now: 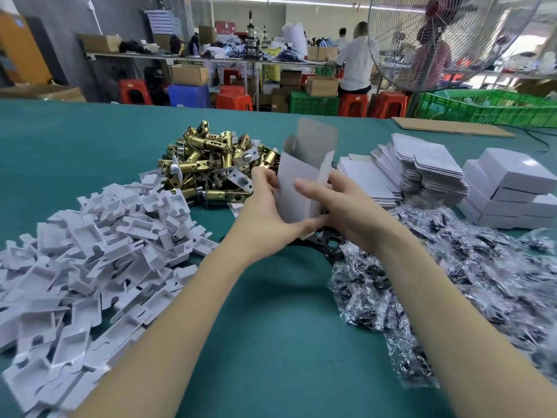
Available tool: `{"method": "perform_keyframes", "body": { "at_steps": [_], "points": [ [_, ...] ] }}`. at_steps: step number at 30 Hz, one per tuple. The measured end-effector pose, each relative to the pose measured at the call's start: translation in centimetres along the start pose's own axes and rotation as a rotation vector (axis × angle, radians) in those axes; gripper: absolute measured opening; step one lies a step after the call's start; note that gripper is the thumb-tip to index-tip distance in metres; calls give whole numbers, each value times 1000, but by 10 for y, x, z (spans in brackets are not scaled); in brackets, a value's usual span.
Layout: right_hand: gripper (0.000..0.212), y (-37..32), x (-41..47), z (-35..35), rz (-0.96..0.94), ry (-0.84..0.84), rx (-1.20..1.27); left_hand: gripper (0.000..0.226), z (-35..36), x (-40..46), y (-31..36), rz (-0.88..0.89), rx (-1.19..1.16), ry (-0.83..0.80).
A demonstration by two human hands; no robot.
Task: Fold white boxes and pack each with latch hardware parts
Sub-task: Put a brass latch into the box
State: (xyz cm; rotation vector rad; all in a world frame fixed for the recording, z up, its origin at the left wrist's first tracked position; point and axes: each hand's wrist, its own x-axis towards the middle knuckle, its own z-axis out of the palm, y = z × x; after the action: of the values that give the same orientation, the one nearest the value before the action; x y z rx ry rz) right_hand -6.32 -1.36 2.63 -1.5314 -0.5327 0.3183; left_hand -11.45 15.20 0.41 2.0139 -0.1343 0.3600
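Note:
A white box (pixel 301 173) stands upright between my hands above the green table, its top flaps open. My left hand (pixel 265 206) grips its left side and lower edge. My right hand (pixel 337 203) holds its right side, with the fingers laid across the front face. Behind it lies a heap of brass latch parts (pixel 208 161). A stack of flat white box blanks (pixel 416 170) sits to the right, with folded white boxes (pixel 512 191) beyond it.
A big pile of white plastic inserts (pixel 90 260) fills the left. Clear bags of black screws (pixel 452 276) spread on the right. Black plates (pixel 325 242) lie under my hands. A standing fan (pixel 446 40) and green crates (pixel 482 108) are at the back right.

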Motion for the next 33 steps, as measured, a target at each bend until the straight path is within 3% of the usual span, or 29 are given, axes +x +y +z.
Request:
{"method": "perform_keyframes", "body": {
  "at_steps": [4,8,12,14,18,25,29,31,33],
  "points": [
    [30,4,4,-7,3,161,-7,87,13,-4,-9,28,-7,25],
    [29,5,0,-21,44,60,-36,80,9,-1,-17,21,-19,-40],
    [31,6,-1,-16,73,21,-153,77,-12,3,-28,-34,148,-273],
    [35,6,-3,-13,77,-15,-202,78,-22,3,-32,-39,233,-293],
    [38,9,-3,-12,58,-71,-220,79,-33,3,-29,-72,208,-283],
    [44,14,0,-16,58,-99,-200,48,-52,7,-32,-148,247,-175],
    [53,19,2,-18,77,-38,-193,56,-51,15,-29,-202,327,-129],
    [54,21,2,-19,87,-25,-202,59,-53,26,-24,-302,157,-132],
    [55,22,2,-19,90,-28,-188,60,-55,41,-19,-432,-79,-16]
  ]
}}
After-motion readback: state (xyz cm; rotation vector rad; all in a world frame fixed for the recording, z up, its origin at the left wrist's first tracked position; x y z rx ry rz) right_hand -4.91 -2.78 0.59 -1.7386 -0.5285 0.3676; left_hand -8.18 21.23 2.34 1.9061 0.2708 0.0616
